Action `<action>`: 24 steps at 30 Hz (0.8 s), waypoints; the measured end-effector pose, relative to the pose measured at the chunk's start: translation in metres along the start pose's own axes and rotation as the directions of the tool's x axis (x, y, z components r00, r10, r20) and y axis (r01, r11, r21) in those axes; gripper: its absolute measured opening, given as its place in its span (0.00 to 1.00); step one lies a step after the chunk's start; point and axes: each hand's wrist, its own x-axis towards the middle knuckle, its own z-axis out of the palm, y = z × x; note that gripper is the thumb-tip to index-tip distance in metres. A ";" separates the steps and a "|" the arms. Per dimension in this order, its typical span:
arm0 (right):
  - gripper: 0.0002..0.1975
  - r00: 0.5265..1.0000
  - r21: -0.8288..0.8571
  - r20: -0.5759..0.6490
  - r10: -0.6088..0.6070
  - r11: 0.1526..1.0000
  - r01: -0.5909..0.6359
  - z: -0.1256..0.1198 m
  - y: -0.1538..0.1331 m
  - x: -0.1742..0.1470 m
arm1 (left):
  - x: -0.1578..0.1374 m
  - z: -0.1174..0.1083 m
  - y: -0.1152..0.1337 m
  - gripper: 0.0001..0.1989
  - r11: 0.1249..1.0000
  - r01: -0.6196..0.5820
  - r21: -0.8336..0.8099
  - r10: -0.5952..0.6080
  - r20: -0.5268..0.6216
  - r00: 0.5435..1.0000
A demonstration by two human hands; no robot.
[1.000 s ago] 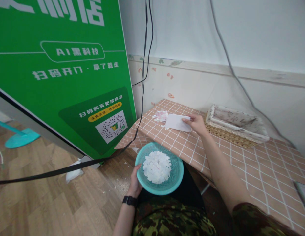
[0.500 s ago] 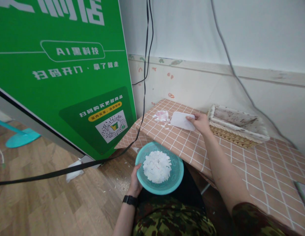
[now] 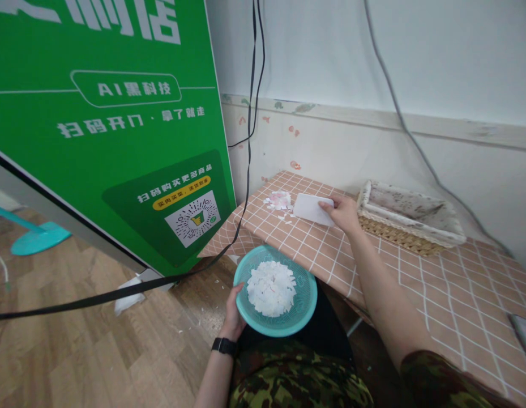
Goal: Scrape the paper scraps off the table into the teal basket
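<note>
My left hand (image 3: 234, 313) grips the left rim of a teal plastic strainer basket (image 3: 306, 306), thumb over the edge, below the table's front edge. A heap of white paper scraps (image 3: 271, 288) lies in its middle. Over the table, my right hand (image 3: 343, 212) pinches the right end of a white piece of paper or card (image 3: 311, 208). The card's left end is beside a small pile of white and pinkish paper scraps (image 3: 278, 199) on the checked tablecloth (image 3: 330, 255). A few loose bits lie between the card and me.
A cloth-lined wicker basket (image 3: 407, 226) stands against the wall, right of my right hand. A phone-like device (image 3: 524, 334) lies at the right edge. Black cables (image 3: 249, 141) hang before the table, beside a large green sign panel (image 3: 118, 136).
My right hand and the card have shifted very slightly to the left. The strainer basket and my left hand stay in place.
</note>
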 end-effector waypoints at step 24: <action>0.16 1.000 0.015 0.012 0.022 1.000 -0.023 -0.005 0.001 0.000 | 0.000 0.000 0.000 0.17 1.000 0.021 -0.016 -0.021 0.006 1.000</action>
